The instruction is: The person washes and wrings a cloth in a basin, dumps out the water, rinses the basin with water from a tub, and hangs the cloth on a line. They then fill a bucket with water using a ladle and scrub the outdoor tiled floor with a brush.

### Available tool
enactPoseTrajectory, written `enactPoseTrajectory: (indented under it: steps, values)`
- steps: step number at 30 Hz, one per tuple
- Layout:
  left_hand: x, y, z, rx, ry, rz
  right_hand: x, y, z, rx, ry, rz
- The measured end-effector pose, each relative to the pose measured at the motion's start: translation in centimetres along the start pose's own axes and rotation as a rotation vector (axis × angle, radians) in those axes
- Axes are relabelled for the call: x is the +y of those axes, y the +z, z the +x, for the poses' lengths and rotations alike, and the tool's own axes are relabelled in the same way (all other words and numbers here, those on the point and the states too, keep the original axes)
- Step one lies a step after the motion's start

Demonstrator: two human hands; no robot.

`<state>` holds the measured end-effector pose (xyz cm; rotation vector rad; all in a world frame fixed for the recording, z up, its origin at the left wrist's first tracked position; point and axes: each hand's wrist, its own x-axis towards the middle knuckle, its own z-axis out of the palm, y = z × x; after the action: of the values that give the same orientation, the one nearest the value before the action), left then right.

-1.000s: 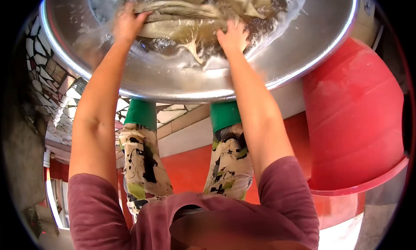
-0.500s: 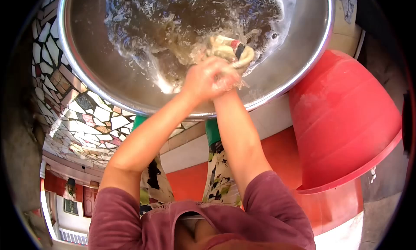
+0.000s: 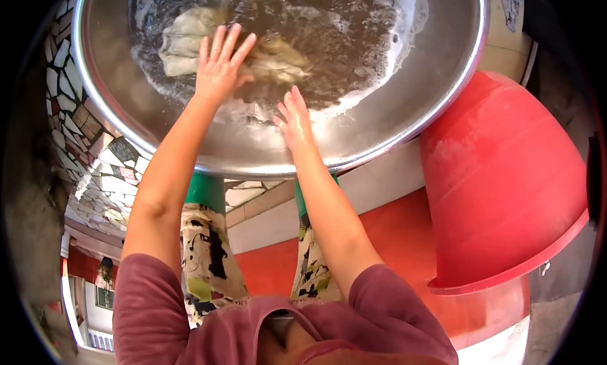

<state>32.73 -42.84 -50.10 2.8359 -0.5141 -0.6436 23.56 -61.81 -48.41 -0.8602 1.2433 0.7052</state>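
Observation:
A pale, wet cloth (image 3: 183,46) floats in murky, foamy water inside a large metal basin (image 3: 436,80). Part of it, or a second piece, lies under the surface to the right and looks yellowish. My left hand (image 3: 218,68) is spread over the cloth's right side, fingers apart and pointing away from me; whether it touches the cloth I cannot tell. Lower and to the right, my right hand (image 3: 294,120) is open above the basin's near side, close to the water's edge, with nothing in it.
A large red plastic tub (image 3: 499,182) lies tipped over to the right of the basin. Green boots (image 3: 205,191) stand against the basin's near rim. Broken-tile mosaic paving (image 3: 114,182) spreads out at the left, and a red floor (image 3: 272,267) is behind my legs.
My hands were together, gripping a twisted cloth with a red and dark band above the water. They have let go and moved apart, the left one leftward. Cloth now spreads in the water.

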Motion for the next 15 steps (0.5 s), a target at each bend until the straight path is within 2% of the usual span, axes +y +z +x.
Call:
enactPoseTrajectory:
  steps: [1, 2, 3, 4, 5, 7, 8, 10, 11, 12, 14, 15]
  values:
    - [0.3, 0.9, 0.7, -0.082, 0.0, 0.029, -0.1, -0.1, 0.7, -0.004, 0.003, -0.049]
    - [0.0, 1.6, 1.6, -0.438, -0.072, 0.269, -0.5, -0.6, 1.3, -0.001, 0.01, -0.098]
    - [-3.8, 6.5, 0.7, -0.367, -0.123, 0.161, -1.9, -0.1, 2.2, -0.128, 0.002, -0.163]
    - [-6.8, 10.7, -0.7, -0.294, -0.175, 0.064, -2.2, -0.3, 2.0, -0.108, 0.015, -0.162]
    - [-5.5, 10.3, -1.1, -0.304, -0.167, 0.058, -2.6, -0.3, 1.6, -0.137, 0.055, -0.145]
    - [-2.7, 5.5, -1.1, -0.561, -0.554, -0.001, -3.0, 1.0, 1.0, -0.187, 0.13, -0.05]
    - [0.2, 2.6, -2.3, -0.186, -0.438, -0.073, -3.2, 1.9, 0.4, -0.202, 0.124, -0.033]
    - [4.9, -6.4, -3.4, 0.048, -0.153, -0.386, -4.1, 4.4, -0.3, -0.152, 0.354, 0.191]
    - [7.3, -10.3, -3.6, 0.039, -0.057, -0.471, -4.3, 5.1, -0.5, -0.252, 0.31, 0.228]
    - [8.6, -11.9, -4.7, -0.044, 0.047, -0.615, -4.8, 5.8, -0.4, -0.727, 0.127, 0.389]
    - [11.3, -15.0, -5.1, -0.062, 0.158, -0.827, -8.2, 8.4, -5.1, -0.657, -0.115, 0.302]
    - [11.7, -15.2, -4.6, -0.07, 0.219, -0.915, -8.6, 8.7, -4.3, -0.59, -0.07, 0.311]
